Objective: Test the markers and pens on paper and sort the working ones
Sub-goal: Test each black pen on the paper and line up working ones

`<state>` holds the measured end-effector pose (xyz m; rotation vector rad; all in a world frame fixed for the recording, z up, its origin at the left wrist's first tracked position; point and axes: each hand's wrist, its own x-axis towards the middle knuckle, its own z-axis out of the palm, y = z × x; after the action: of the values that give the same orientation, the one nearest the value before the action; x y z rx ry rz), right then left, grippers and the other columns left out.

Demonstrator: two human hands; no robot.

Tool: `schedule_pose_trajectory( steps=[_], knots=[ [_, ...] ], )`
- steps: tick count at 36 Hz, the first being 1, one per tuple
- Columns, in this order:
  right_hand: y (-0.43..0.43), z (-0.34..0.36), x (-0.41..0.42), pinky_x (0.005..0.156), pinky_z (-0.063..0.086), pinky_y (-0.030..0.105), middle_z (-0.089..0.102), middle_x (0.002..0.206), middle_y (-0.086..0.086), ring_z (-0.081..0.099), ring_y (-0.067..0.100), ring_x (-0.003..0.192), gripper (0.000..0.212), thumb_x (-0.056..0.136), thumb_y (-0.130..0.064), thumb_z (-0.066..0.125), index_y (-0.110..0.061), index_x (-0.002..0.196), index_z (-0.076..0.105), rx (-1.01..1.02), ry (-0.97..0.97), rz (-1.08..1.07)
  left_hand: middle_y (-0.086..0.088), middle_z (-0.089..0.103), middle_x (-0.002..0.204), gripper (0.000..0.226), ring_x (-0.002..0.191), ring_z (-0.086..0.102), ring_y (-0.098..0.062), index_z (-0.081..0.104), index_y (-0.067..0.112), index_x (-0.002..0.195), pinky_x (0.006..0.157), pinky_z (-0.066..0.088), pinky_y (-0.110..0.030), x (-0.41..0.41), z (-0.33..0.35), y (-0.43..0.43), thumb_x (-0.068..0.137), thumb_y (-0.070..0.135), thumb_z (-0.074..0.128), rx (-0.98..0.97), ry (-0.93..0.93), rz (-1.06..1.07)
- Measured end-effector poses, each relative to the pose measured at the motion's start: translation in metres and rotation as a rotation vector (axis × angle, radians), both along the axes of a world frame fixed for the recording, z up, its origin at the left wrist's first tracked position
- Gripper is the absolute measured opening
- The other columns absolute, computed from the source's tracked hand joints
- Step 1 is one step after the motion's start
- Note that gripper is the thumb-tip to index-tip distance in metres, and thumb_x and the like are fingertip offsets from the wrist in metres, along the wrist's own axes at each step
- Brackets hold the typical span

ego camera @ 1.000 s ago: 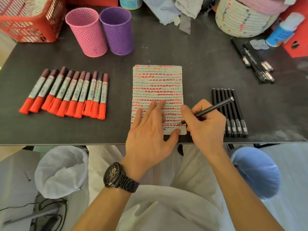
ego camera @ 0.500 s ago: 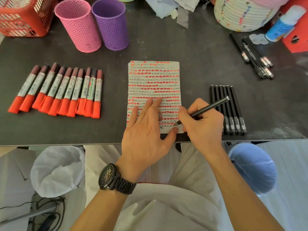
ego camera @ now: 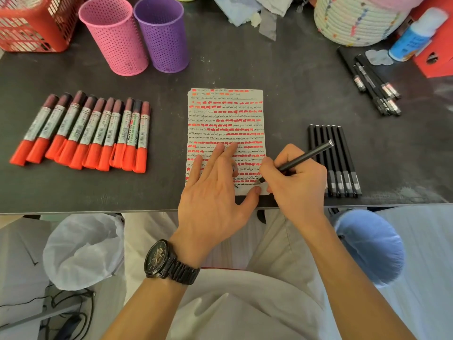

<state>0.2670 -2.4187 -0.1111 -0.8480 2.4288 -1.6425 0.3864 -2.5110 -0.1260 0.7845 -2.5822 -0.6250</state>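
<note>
Black metal-link wristwatch (ego camera: 166, 262) on left wrist, pale trousers (ego camera: 277, 246), bare forearms

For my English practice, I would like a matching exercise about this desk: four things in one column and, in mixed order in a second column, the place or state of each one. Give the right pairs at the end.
Column 1
1. orange markers
2. pink cup
3. black pen
4. left hand

Column 2
A. lies flat on the paper
B. stands upright beside the purple cup
C. lie in a row to the left of the paper
D. is held by the right hand, with its tip at the bottom of the paper

Pairs: 1-C, 2-B, 3-D, 4-A
</note>
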Motion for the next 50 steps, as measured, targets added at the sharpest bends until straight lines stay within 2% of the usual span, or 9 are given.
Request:
schedule_pose_trajectory(
  steps=[12, 24, 32, 37, 41, 43, 46, 48, 50],
  knots=[
    [0.001, 0.000, -0.001, 0.048, 0.048, 0.044, 0.055, 0.050, 0.008, 0.058, 0.033, 0.047, 0.031, 0.088, -0.013, 0.069, -0.010, 0.063, 0.050, -0.006, -0.012, 0.003, 0.003, 0.051, 0.150, 0.073, 0.149, 0.032, -0.014, 0.039, 0.014, 0.146, 0.125, 0.022, -0.045, 0.000, -0.004, 0.000, 0.089, 0.056, 0.057, -0.018, 0.014, 0.003],
    [0.001, 0.002, 0.000, 0.049, 0.047, 0.043, 0.055, 0.051, 0.009, 0.057, 0.032, 0.047, 0.032, 0.089, -0.011, 0.069, -0.010, 0.063, 0.050, -0.009, -0.004, -0.001, 0.003, 0.049, 0.152, 0.075, 0.150, 0.028, -0.012, 0.037, 0.014, 0.149, 0.126, 0.014, -0.041, 0.000, 0.000, 0.000, 0.090, 0.057, 0.054, -0.002, -0.015, -0.008],
    [0.000, 0.000, 0.001, 0.046, 0.047, 0.035, 0.056, 0.053, 0.008, 0.056, 0.027, 0.047, 0.031, 0.089, -0.012, 0.069, -0.009, 0.064, 0.050, -0.014, -0.014, -0.020, 0.002, 0.049, 0.152, 0.074, 0.150, 0.030, -0.015, 0.038, 0.014, 0.148, 0.126, 0.018, -0.043, 0.000, -0.001, -0.001, 0.090, 0.057, 0.054, -0.017, -0.010, -0.014],
    [0.000, 0.000, -0.001, 0.043, 0.045, 0.019, 0.059, 0.052, 0.005, 0.059, 0.011, 0.043, 0.033, 0.090, -0.016, 0.070, -0.012, 0.065, 0.049, -0.082, -0.092, -0.044, 0.004, 0.052, 0.149, 0.075, 0.149, 0.030, -0.013, 0.038, 0.014, 0.148, 0.126, 0.017, -0.041, 0.000, -0.001, -0.002, 0.088, 0.057, 0.055, -0.010, 0.005, -0.014],
    [0.001, 0.002, 0.000, 0.044, 0.045, 0.022, 0.060, 0.052, 0.002, 0.059, 0.014, 0.044, 0.034, 0.092, -0.029, 0.071, -0.015, 0.067, 0.053, -0.097, -0.062, -0.050, 0.008, 0.057, 0.141, 0.076, 0.150, 0.027, -0.009, 0.038, 0.018, 0.149, 0.125, 0.012, -0.034, 0.001, 0.005, -0.002, 0.087, 0.056, 0.058, 0.051, 0.028, -0.001],
    [0.001, 0.004, 0.002, 0.045, 0.045, 0.021, 0.060, 0.053, 0.001, 0.059, 0.014, 0.045, 0.035, 0.094, -0.035, 0.069, -0.016, 0.069, 0.054, -0.111, -0.059, -0.056, 0.014, 0.056, 0.132, 0.072, 0.148, 0.025, -0.002, 0.041, 0.021, 0.147, 0.125, 0.018, -0.036, 0.002, 0.009, -0.004, 0.086, 0.053, 0.062, 0.152, 0.095, 0.015],
    [0.006, 0.008, 0.008, 0.045, 0.045, 0.020, 0.062, 0.053, 0.000, 0.058, 0.011, 0.043, 0.033, 0.098, -0.037, 0.060, -0.018, 0.073, 0.054, -0.156, -0.114, -0.060, 0.024, 0.050, 0.107, 0.046, 0.129, 0.045, -0.003, 0.053, 0.024, 0.126, 0.104, 0.041, -0.026, 0.010, 0.016, -0.006, 0.087, 0.047, 0.061, 0.339, 0.264, 0.023],
    [0.012, 0.010, 0.016, 0.045, 0.044, 0.018, 0.064, 0.054, -0.002, 0.058, 0.007, 0.044, 0.029, 0.100, -0.034, 0.056, -0.018, 0.076, 0.057, -0.230, -0.199, -0.047, 0.019, 0.050, 0.090, 0.020, 0.093, 0.053, -0.010, 0.052, 0.028, 0.099, 0.076, 0.041, -0.017, 0.022, 0.021, -0.004, 0.090, 0.045, 0.055, 0.378, 0.385, 0.058],
    [0.021, 0.010, 0.026, 0.045, 0.043, 0.018, 0.067, 0.061, 0.002, 0.057, 0.011, 0.045, 0.026, 0.098, -0.036, 0.054, -0.019, 0.080, 0.062, -0.311, -0.304, -0.012, 0.014, 0.045, 0.075, 0.011, 0.069, 0.045, -0.009, 0.045, 0.032, 0.087, 0.063, 0.035, -0.015, 0.037, 0.022, 0.000, 0.094, 0.039, 0.049, 0.413, 0.460, 0.067]
  ],
)
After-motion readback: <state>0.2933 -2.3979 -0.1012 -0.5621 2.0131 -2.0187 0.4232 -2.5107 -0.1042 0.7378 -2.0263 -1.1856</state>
